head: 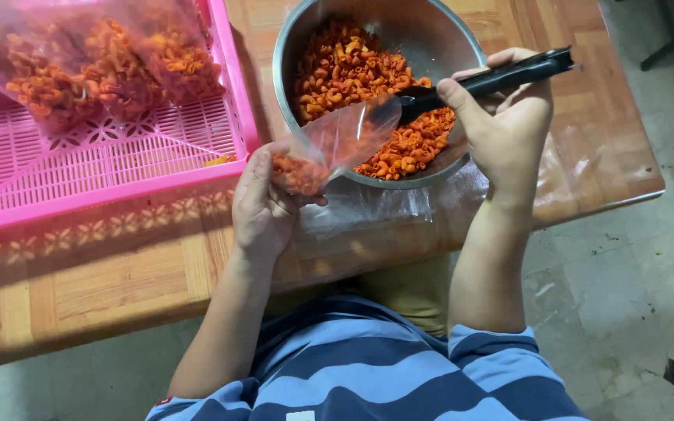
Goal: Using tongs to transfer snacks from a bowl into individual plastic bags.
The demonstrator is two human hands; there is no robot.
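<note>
Wooden table point(118, 281) over grey floor tiles. Far left: pink slotted tray point(79, 168) holding clear bags of orange curled snacks point(95, 66). Left hand point(263, 206), fingers closed on a small clear bag point(337, 144), mouth tilted up-right toward the steel bowl point(438, 39) of the same snacks. Right hand point(509, 129) grips a black scoop point(485, 82); long axis near-horizontal, head pointing left into the bag mouth, above the bowl.

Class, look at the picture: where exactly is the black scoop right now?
The black scoop is in the right hand, over the steel bowl, its tip at the mouth of the clear bag.
</note>
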